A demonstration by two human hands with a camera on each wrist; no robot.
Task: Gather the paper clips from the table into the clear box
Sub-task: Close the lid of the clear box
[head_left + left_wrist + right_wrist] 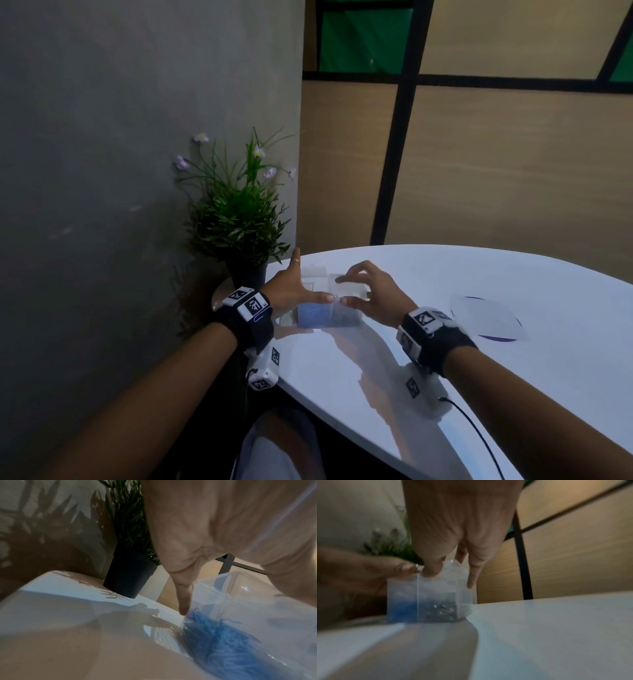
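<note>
A clear divided box (pixel 329 320) stands on the white table (pixel 445 274) near its left edge. One compartment holds blue paper clips (pixel 311 313) (pixel 223 642), the other silver paper clips (pixel 344 313) (pixel 440 611). My left hand (pixel 305 284) holds the box from the left, thumb along the near top edge, one finger (pixel 184 601) down its side wall, another pointing forward. My right hand (pixel 342 290) (pixel 451 577) curls over the top of the silver compartment, thumb in front and fingers behind. A small shiny bit (pixel 416 567) shows between the two thumbs; what it is I cannot tell.
A potted plant (pixel 236 219) in a black pot (pixel 126 577) stands just behind the box at the table's left corner, against a grey wall. A clear plastic sheet with a purple edge (pixel 486 318) lies to the right. The rounded table edge (pixel 342 428) runs close to me.
</note>
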